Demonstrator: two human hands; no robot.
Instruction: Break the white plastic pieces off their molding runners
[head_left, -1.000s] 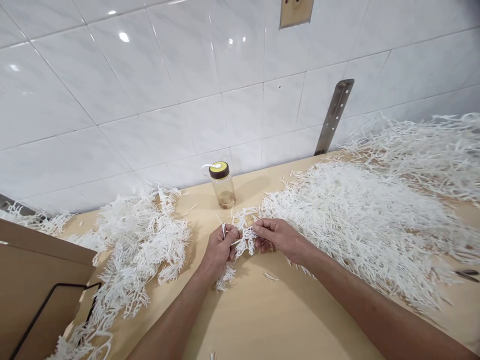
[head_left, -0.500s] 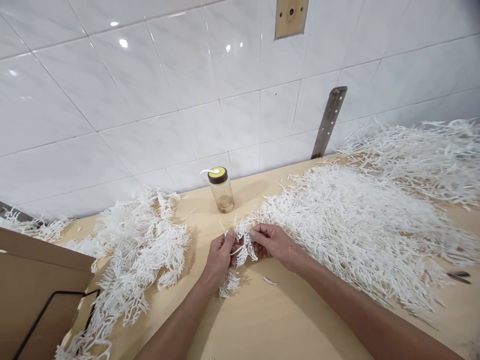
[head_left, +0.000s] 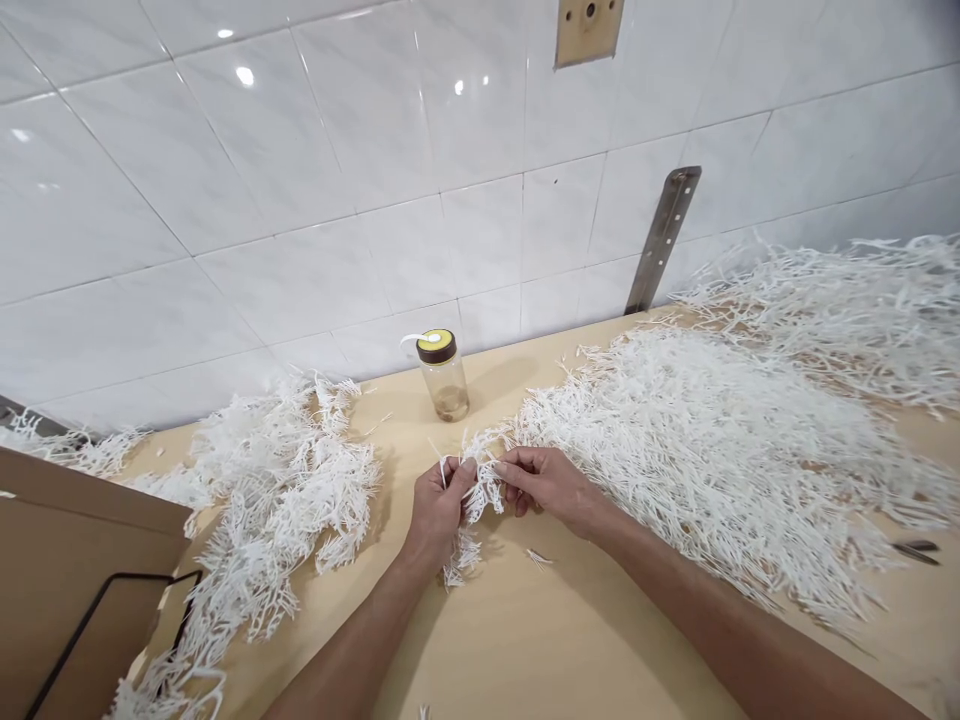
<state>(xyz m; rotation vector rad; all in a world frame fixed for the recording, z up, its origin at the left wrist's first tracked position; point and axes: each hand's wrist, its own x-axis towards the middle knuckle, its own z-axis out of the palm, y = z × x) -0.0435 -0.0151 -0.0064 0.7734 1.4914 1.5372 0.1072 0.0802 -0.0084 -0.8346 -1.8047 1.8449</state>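
Observation:
Between my hands is a small bunch of thin white branching sprigs [head_left: 485, 492], plastic-looking, held just above the table. My left hand [head_left: 435, 515] pinches the bunch between thumb and fingers; some sprig ends stick up past the thumb and others hang below. From the other side my right hand [head_left: 553, 490] grips the bunch's right edge with thumb and forefinger. Just beyond my right fingers starts a wide heap of straighter white sprigs [head_left: 697, 440]. A looser pile of tangled white sprigs [head_left: 292, 490] lies to the left. The exact grip points are partly hidden by the fingers.
A clear bottle [head_left: 448, 390] with a yellow and black lid stands behind my hands. At lower left is a cardboard box [head_left: 75, 570] with a black wire [head_left: 112, 580]. Dark scissor-like handles [head_left: 916, 551] lie far right. A tiled wall [head_left: 315, 250] borders the table [head_left: 540, 640].
The bunch has shifted slightly left and turned in my fingers, with my left thumb now further over it. My right hand stays almost in place. The view has tilted a little.

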